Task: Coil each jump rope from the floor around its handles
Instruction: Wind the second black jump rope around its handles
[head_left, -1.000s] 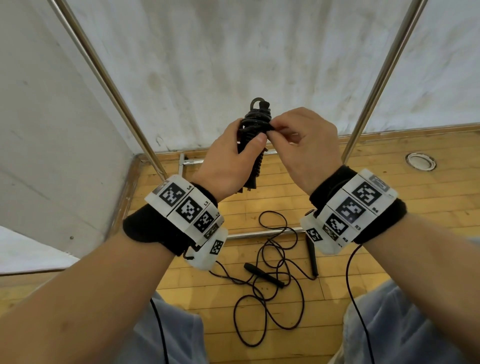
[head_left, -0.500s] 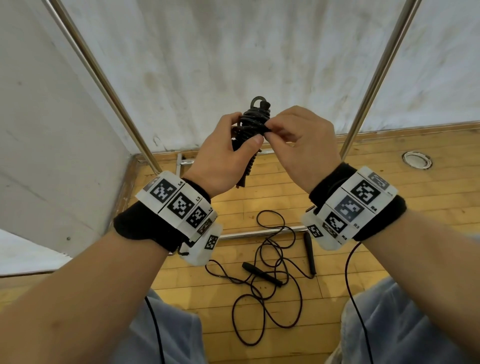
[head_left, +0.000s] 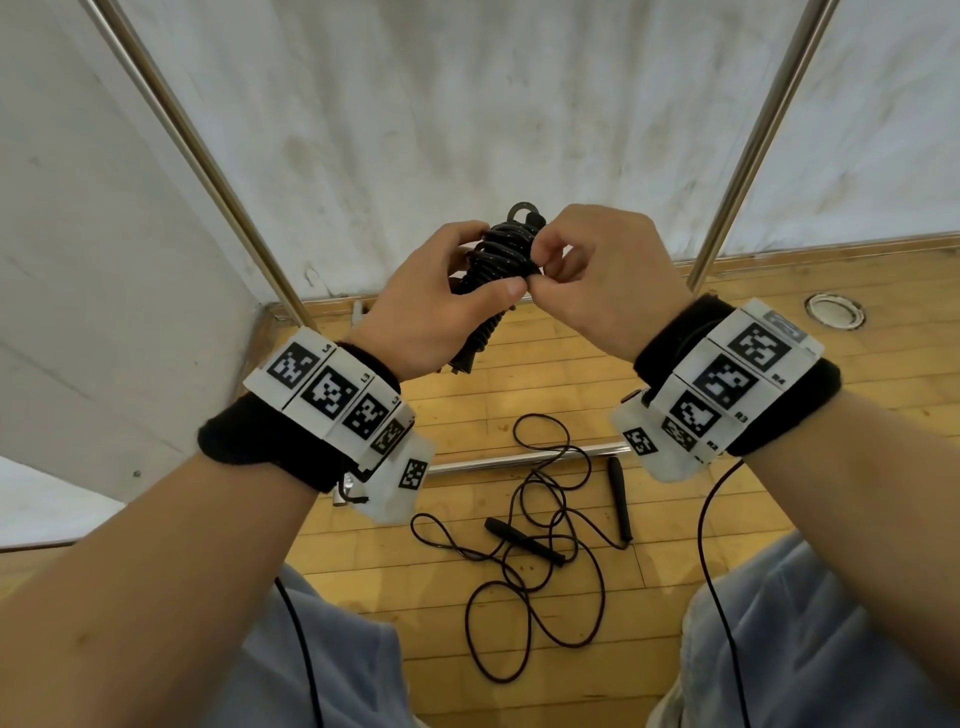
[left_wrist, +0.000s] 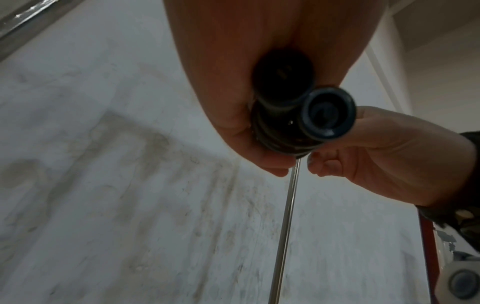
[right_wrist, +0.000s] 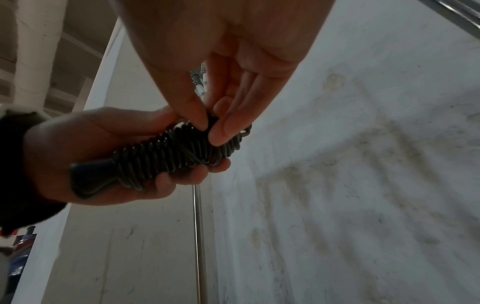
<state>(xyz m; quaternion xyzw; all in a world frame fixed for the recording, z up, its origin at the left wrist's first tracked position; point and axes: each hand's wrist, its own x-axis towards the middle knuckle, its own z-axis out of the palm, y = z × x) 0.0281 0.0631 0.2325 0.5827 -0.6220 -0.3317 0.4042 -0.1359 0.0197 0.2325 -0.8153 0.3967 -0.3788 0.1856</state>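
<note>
My left hand (head_left: 431, 306) grips wound rope (head_left: 501, 249), tilted since a second ago; right hand (head_left: 597, 280) pinches end at 3 o'clock. Second rope (head_left: 540, 561) waits.

Head view is bright and evenly lit, bowed at its edges; both wrist views look dim, backlit, perhaps motion-blurred.

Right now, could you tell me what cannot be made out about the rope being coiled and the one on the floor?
- Free end of the black coiled jump rope: the right hand pinches it; fingers hide any tuck in head and right wrist views.
- Its handles: left hand covers them; left wrist view shows blurred end caps only.
- Loose black jump rope on the wooden floor: knots too small to tell in head view.
</note>
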